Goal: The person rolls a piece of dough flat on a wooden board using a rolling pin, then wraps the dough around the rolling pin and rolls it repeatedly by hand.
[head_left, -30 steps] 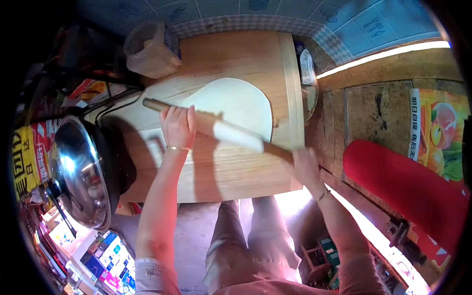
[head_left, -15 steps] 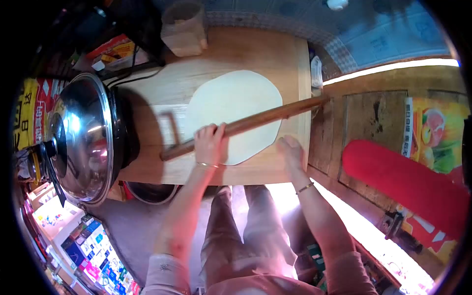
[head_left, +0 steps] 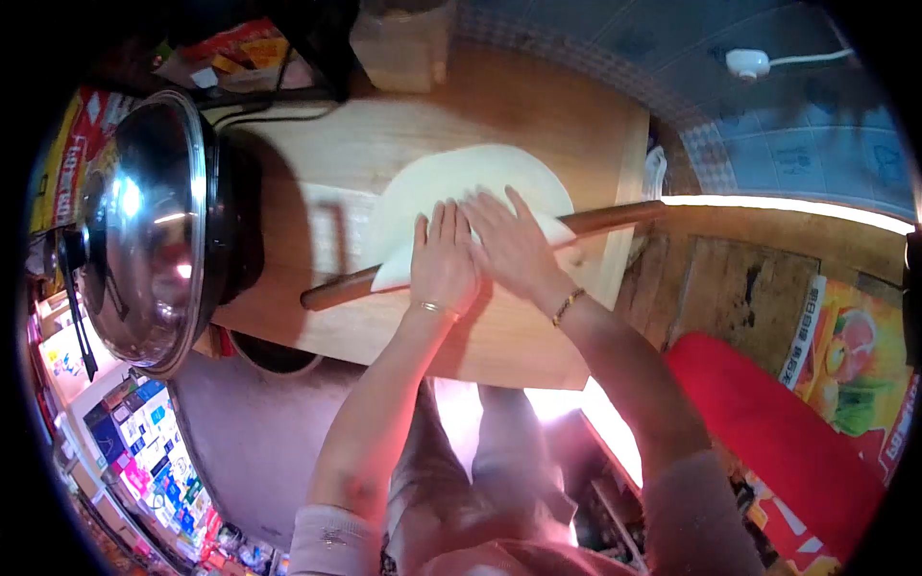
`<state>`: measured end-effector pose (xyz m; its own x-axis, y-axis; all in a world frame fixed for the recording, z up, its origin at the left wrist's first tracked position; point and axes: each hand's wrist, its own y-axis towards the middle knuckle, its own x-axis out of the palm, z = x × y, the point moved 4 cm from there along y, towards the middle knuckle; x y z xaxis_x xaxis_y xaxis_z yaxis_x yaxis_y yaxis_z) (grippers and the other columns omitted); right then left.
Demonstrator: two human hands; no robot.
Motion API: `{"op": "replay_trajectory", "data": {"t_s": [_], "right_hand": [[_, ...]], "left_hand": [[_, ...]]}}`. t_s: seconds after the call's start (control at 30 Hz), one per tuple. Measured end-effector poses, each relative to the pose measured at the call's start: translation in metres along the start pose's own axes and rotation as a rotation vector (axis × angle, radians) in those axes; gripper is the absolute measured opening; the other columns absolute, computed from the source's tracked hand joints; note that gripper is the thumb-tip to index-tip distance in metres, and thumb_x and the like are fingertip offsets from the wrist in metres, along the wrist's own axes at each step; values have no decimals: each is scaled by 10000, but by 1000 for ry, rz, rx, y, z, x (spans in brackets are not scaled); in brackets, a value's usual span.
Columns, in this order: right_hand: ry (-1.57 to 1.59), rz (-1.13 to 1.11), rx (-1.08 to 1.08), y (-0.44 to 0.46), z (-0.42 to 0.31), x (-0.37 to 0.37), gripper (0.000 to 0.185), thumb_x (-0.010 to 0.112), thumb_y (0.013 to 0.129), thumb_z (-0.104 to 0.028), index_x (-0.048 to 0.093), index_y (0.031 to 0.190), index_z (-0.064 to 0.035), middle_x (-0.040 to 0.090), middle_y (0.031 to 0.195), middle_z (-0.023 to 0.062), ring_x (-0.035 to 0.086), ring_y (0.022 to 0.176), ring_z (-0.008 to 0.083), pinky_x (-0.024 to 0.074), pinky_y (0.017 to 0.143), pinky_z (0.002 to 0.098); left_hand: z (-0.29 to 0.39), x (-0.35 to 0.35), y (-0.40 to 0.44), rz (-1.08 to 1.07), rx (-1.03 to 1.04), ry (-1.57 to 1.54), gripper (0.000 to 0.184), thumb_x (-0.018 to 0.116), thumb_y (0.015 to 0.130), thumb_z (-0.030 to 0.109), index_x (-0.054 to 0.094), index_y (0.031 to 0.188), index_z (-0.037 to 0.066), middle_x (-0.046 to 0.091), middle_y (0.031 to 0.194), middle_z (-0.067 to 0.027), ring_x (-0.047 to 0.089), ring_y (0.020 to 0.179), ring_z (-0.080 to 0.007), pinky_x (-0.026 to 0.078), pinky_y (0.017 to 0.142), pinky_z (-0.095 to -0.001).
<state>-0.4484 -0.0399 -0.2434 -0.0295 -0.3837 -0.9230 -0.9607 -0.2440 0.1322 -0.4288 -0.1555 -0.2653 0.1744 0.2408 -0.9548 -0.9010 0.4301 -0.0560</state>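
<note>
A wide, pale sheet of dough [head_left: 461, 171] lies on the wooden board. Its near edge is folded over a long wooden rolling pin [head_left: 341, 288], which runs slantwise with both ends sticking out. My left hand [head_left: 445, 264] lies flat on the wrapped dough over the pin, fingers stretched forward. Close beside it, my right hand [head_left: 514, 240] also presses flat there, fingers extended and slightly apart. Neither hand is closed around anything. The middle of the pin is hidden under dough and hands.
To the left stands a pan with a shiny domed lid [head_left: 144, 230]. A plastic container [head_left: 401, 43] is at the board's [head_left: 288, 317] back. A red cushion-like object [head_left: 768, 432] lies at right, and a white plug with a cord [head_left: 749, 64] is at upper right.
My right hand has come from the board's near edge onto the dough beside my left hand. My left hand has opened from the pin and flattened. The dough's near edge is now over the pin.
</note>
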Motion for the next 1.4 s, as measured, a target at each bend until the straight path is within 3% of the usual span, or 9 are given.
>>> {"op": "replay_trajectory", "data": {"t_s": [0.17,0.37,0.43,0.53,0.67,0.9,1.03,1.17,1.4], "right_hand": [[-84,-333,-131,-100,-27,-2,604,439,924,-419,445,1323,34,440,1405,146,337,1349,261,197,1127,463],[-124,19,-126,37,10,2,575,458,907,-389,481,1289,40,482,1359,190,404,1310,267,224,1117,471],[-25,-414,-25,-44,-9,-1,595,477,908,-354,424,1347,43,365,1459,191,289,1389,284,159,1142,497],[43,-377,9,-103,-22,-5,610,490,894,-356,425,1350,44,356,1462,203,286,1391,288,156,1144,492],[-124,19,-57,25,8,-5,509,480,903,-341,518,1249,32,503,1321,192,416,1275,288,251,1085,491],[-111,-370,9,-95,-31,-16,571,479,893,-367,468,1316,16,430,1409,161,332,1352,266,206,1112,476],[-130,-167,-12,-20,3,4,598,467,893,-379,439,1350,5,412,1426,157,318,1360,287,175,1114,514],[-26,-391,34,-116,-15,4,587,452,902,-354,420,1365,6,390,1437,171,322,1347,338,153,1112,548],[-159,-243,33,-51,-9,-3,575,470,903,-366,434,1362,-22,413,1434,142,313,1356,298,182,1098,537]], "left_hand": [[38,20,-90,-40,13,-300,604,406,888,231,320,1385,-103,316,1468,-243,242,1397,-373,151,1139,-515],[0,-30,47,-38,15,233,604,364,905,273,337,1381,-98,322,1469,-240,227,1409,-339,133,1151,-499],[25,-6,-26,-251,-46,-233,596,359,909,273,343,1381,-90,324,1469,-235,227,1408,-333,128,1156,-489],[49,14,-79,-198,-46,-337,586,345,914,260,341,1382,-94,329,1464,-237,236,1404,-332,129,1160,-476],[0,-12,43,97,-133,-62,554,317,943,255,346,1386,-77,357,1439,-248,257,1397,-311,135,1153,-496],[52,4,-69,-237,-61,-289,577,348,927,268,332,1392,-74,319,1464,-245,237,1398,-360,131,1150,-494],[20,-6,4,-49,-155,-67,609,346,921,282,296,1416,-71,275,1495,-228,209,1414,-344,113,1155,-495],[56,21,-76,-417,-87,-128,622,359,913,274,267,1453,-21,218,1540,-162,166,1436,-303,64,1164,-486],[23,2,-4,22,-219,-118,600,360,908,244,296,1401,-92,266,1501,-211,180,1427,-325,62,1160,-520]]}}
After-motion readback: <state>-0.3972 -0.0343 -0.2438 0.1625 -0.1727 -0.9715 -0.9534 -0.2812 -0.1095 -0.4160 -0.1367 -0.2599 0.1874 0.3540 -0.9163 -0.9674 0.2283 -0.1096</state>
